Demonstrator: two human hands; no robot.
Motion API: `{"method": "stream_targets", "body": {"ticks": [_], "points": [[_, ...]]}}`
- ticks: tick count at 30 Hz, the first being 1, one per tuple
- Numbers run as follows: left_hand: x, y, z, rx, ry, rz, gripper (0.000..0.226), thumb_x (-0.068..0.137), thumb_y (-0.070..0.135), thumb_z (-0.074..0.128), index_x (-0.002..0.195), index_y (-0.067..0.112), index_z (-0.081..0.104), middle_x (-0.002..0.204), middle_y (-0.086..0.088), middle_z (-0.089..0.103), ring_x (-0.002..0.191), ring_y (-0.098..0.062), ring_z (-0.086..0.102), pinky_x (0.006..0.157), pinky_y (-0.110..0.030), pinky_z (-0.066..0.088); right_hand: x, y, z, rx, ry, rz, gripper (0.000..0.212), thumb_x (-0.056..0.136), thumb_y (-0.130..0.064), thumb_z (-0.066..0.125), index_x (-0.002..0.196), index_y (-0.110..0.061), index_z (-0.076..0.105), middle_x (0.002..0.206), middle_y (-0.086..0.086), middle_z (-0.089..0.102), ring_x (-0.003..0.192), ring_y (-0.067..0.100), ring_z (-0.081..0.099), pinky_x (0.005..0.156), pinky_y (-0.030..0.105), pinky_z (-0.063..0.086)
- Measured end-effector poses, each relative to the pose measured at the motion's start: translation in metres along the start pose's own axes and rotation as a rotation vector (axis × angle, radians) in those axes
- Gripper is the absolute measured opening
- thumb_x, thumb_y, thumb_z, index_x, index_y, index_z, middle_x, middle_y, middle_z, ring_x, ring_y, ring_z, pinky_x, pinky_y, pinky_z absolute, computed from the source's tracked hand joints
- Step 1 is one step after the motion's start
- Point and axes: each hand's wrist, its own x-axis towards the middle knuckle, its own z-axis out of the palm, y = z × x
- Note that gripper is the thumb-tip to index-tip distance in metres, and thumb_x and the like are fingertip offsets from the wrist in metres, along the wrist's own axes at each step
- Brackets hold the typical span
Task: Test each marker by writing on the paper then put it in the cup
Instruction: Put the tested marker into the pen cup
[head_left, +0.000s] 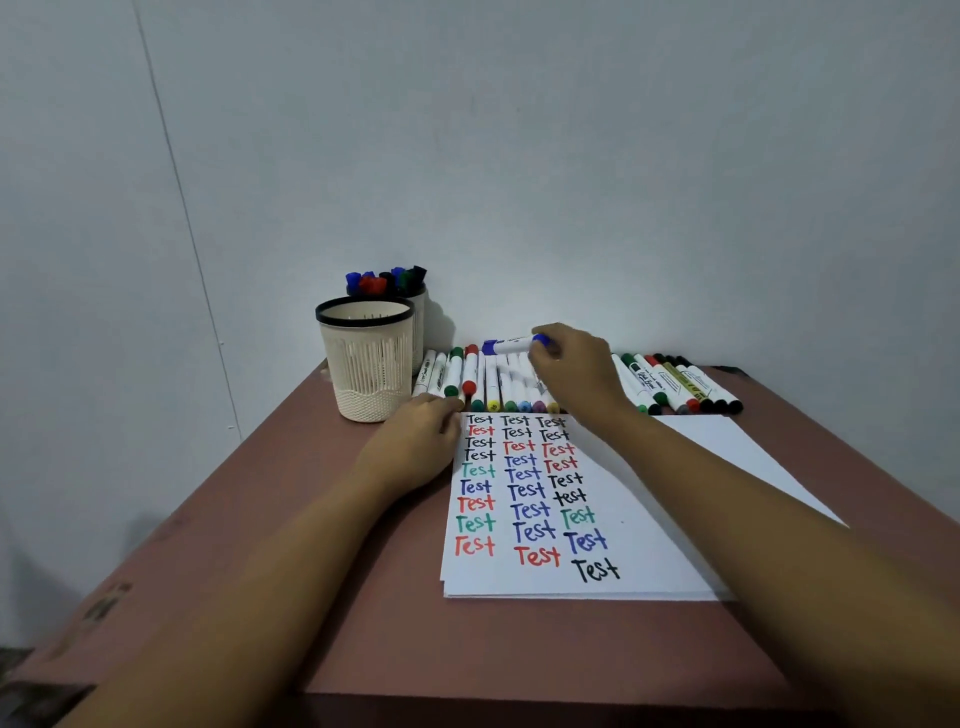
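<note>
The right hand (571, 371) pinches a blue marker (511, 344) level just above the row of markers (470, 371) along the paper's (649, 551) far edge, while the left hand (418, 444) rests loosely curled at the paper's far-left corner, near the cup (366, 364) by the table's (363, 597) left edge.

Clearance: table (363, 597) open at front and left, crowded along the wall (571, 182).
Bare surface left of and before the paper stack (498, 579) is passable. Empty mesh cup (366, 358): mouth free from above; full cup (419, 327) just behind it. A row of markers (498, 384) lines the far edge. The left hand (415, 447) lies between mesh cup and paper stack; the right hand (576, 364), gripping a blue marker (511, 344), hangs over the row.
</note>
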Motion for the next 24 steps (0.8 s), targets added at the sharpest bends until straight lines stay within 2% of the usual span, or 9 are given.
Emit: {"method": "stream_targets", "body": {"ticks": [2, 4, 5, 7, 9, 13, 16, 19, 24], "points": [[-0.001, 0.007, -0.002, -0.03, 0.046, 0.035, 0.04, 0.099, 0.021, 0.04, 0.137, 0.01, 0.044, 0.136, -0.01, 0.048, 0.12, -0.022, 0.046, 0.097, -0.025, 0.034, -0.012, 0.002, -0.015, 0.179, 0.008, 0.092, 0.023, 0.094, -0.013, 0.049, 0.107, -0.011, 0.067, 0.086, 0.011, 0.067, 0.062, 0.015, 0.053, 0.058, 0.022, 0.044], [-0.002, 0.014, -0.002, -0.04, 0.072, 0.094, 0.046, 0.099, 0.023, 0.041, 0.142, 0.01, 0.035, 0.142, -0.008, 0.041, 0.124, -0.019, 0.042, 0.098, -0.022, 0.031, -0.026, 0.004, -0.027, 0.373, -0.002, 0.19, 0.019, 0.092, -0.011, 0.05, 0.096, -0.013, 0.068, 0.083, 0.012, 0.069, 0.07, 0.022, 0.062, 0.067, 0.034, 0.051], [-0.002, 0.017, -0.002, -0.039, 0.071, 0.12, 0.048, 0.099, 0.024, 0.041, 0.144, 0.011, 0.032, 0.144, -0.007, 0.037, 0.125, -0.019, 0.041, 0.099, -0.022, 0.031, -0.033, 0.005, -0.032, 0.445, -0.016, 0.228, 0.019, 0.093, -0.009, 0.049, 0.095, -0.01, 0.068, 0.08, 0.009, 0.069, 0.073, 0.02, 0.064, 0.072, 0.035, 0.053], [-0.002, 0.023, 0.0, -0.035, 0.035, 0.156, 0.053, 0.098, 0.028, 0.042, 0.146, 0.013, 0.026, 0.147, -0.006, 0.032, 0.128, -0.018, 0.038, 0.101, -0.022, 0.029, -0.047, 0.007, -0.036, 0.547, -0.047, 0.28, 0.02, 0.095, -0.009, 0.047, 0.092, -0.006, 0.067, 0.078, 0.005, 0.068, 0.073, 0.014, 0.064, 0.072, 0.03, 0.053], [-0.002, 0.028, 0.003, -0.028, -0.012, 0.188, 0.054, 0.098, 0.03, 0.042, 0.146, 0.013, 0.025, 0.146, -0.004, 0.034, 0.129, -0.016, 0.036, 0.1, -0.02, 0.028, -0.057, 0.006, -0.036, 0.635, -0.057, 0.325, 0.025, 0.096, -0.009, 0.045, 0.082, -0.013, 0.065, 0.075, 0.004, 0.068, 0.072, 0.013, 0.063, 0.07, 0.03, 0.054], [0.0, 0.031, 0.005, -0.018, -0.074, 0.205, 0.043, 0.1, 0.031, 0.036, 0.139, 0.014, 0.037, 0.124, -0.006, 0.051, 0.1, -0.012, 0.046, 0.079, -0.017, 0.031, -0.059, 0.005, -0.028, 0.78, -0.039, 0.415, 0.024, 0.096, -0.01, 0.043, 0.082, -0.011, 0.063, 0.071, 0.006, 0.066, 0.067, 0.014, 0.06, 0.063, 0.027, 0.051], [0.0, 0.035, 0.004, -0.028, -0.099, 0.203, 0.034, 0.1, 0.032, 0.033, 0.126, 0.014, 0.045, 0.103, -0.002, 0.052, 0.074, -0.005, 0.041, 0.062, -0.017, 0.027, -0.054, 0.005, -0.024, 0.887, -0.06, 0.439, 0.02, 0.096, -0.021, 0.052, 0.081, -0.011, 0.062, 0.065, 0.002, 0.062, 0.059, 0.01, 0.056, 0.056, 0.025, 0.045], [-0.002, 0.041, 0.004, 0.007, -0.082, 0.225, 0.033, 0.1, 0.033, 0.033, 0.124, 0.014, 0.044, 0.097, 0.002, 0.05, 0.077, -0.01, 0.045, 0.064, -0.024, 0.031, -0.054, 0.01, -0.018, 0.833, -0.118, 0.411, 0.025, 0.088, -0.032, 0.065, 0.076, -0.011, 0.061, 0.059, -0.001, 0.055, 0.054, 0.011, 0.047, 0.053, 0.027, 0.036], [-0.002, 0.041, 0.004, 0.022, -0.077, 0.235, 0.032, 0.099, 0.035, 0.035, 0.122, 0.015, 0.045, 0.078, 0.008, 0.047, 0.064, -0.004, 0.044, 0.055, -0.023, 0.033, -0.054, 0.012, -0.015, 0.83, -0.114, 0.383, 0.024, 0.089, -0.026, 0.064, 0.074, -0.009, 0.06, 0.058, 0.0, 0.053, 0.053, 0.01, 0.044, 0.052, 0.024, 0.037]]}}
